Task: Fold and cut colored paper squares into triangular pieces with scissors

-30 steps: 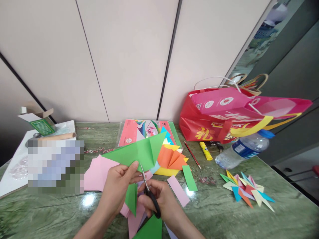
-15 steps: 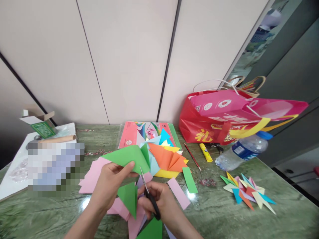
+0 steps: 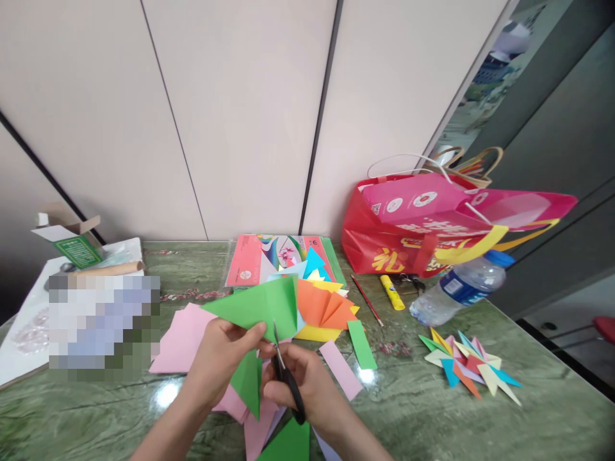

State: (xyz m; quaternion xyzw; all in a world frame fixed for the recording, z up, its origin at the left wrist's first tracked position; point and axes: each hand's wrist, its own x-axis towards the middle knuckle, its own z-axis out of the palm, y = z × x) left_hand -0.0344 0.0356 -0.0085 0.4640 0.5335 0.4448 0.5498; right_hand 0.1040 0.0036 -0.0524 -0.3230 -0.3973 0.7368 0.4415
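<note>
Between thumb and fingers, my left hand (image 3: 230,352) pinches a folded sheet of green paper (image 3: 254,306), held up above the table. My right hand (image 3: 298,384) grips black-handled scissors (image 3: 290,384), their blades reaching up over the paper's lower edge. Just how far the blades cut in is hard to make out. Under and between my hands lie more green paper pieces (image 3: 288,443) and pink paper (image 3: 179,339). Behind the held sheet are orange folded paper (image 3: 321,302), plus yellow and blue pieces.
A coloured-paper pack (image 3: 245,259) lies against the wall. Rightward are a pencil (image 3: 367,301), a yellow glue stick (image 3: 393,293), a red bag (image 3: 365,237), a water bottle (image 3: 456,288) and a paper star (image 3: 468,366). A green box (image 3: 79,251) stands at left.
The green sheet has turned and its right part now stands more open, facing me. The scissors have shifted slightly with it. The view has moved a little.
</note>
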